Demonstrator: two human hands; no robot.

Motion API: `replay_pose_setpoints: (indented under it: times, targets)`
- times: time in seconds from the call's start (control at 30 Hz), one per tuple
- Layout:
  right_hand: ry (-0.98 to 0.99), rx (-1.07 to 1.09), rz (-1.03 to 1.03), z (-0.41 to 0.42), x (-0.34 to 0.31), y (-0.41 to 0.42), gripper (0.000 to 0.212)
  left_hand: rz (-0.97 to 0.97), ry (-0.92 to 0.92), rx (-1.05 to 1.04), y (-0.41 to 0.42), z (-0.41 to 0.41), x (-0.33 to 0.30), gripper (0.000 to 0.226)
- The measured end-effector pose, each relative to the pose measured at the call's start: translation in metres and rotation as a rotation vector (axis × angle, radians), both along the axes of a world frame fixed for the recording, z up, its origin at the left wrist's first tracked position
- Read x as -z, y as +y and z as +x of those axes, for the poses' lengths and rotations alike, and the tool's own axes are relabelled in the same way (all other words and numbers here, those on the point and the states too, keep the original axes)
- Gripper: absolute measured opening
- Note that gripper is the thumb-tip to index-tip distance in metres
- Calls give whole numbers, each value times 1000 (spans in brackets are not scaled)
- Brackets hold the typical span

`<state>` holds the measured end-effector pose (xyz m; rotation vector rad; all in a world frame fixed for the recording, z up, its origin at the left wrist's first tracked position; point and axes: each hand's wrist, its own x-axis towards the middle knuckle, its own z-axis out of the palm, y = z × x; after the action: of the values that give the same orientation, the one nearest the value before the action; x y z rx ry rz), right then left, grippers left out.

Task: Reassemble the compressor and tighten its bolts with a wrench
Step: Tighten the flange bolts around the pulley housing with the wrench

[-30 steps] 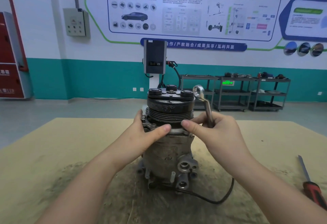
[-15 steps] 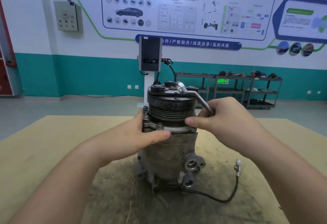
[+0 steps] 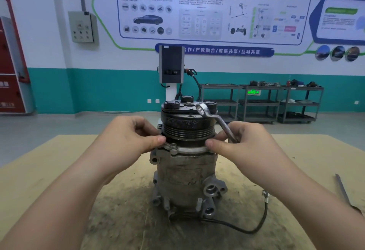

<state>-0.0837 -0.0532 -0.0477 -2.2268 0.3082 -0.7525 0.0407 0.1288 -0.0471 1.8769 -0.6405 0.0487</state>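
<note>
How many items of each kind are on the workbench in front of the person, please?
Compressor: 1
Wrench, held in the right hand: 1
Metal tool shaft at the right edge: 1
Total: 3
The left hand touches the compressor.

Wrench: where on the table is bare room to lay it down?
Bare board lies left of the compressor, beyond the left hand. Right is tighter: the black cable loops there and a tool lies near the edge. The right hand holds the wrench.
</note>
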Motion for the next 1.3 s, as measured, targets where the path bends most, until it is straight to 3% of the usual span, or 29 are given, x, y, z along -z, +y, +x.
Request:
replay_pose_setpoints:
  times: [0.1,0.3,0.47,0.67,0.8,0.97,1.1,1.2,1.3]
  targets:
    - [-18,24,14,0,3,2,34,0,45,38,1,0,0,9]
    - [8,-9,63,0,2,1,15,29,96,68,7,-5,-7,10]
    - [6,11,49,1,4,-1,36,67,58,31,6,-7,-6,19]
    - [-42,-1,115,2,7,-2,17,114,-7,5,5,-7,-6,14]
    - [-40,17,92,3,8,-2,29,111,9,27,5,-5,-5,5]
    - [-77,17,98,3,11,1,17,117,1,36,5,-3,-4,5]
    - [-90,65,49,2,12,1,31,123,-9,32,5,-3,-3,5]
    - [-106,30,94,2,11,4,19,137,-21,28,5,-5,-4,5]
    - [-172,38,23,0,12,4,37,154,-36,36,5,-7,-6,16]
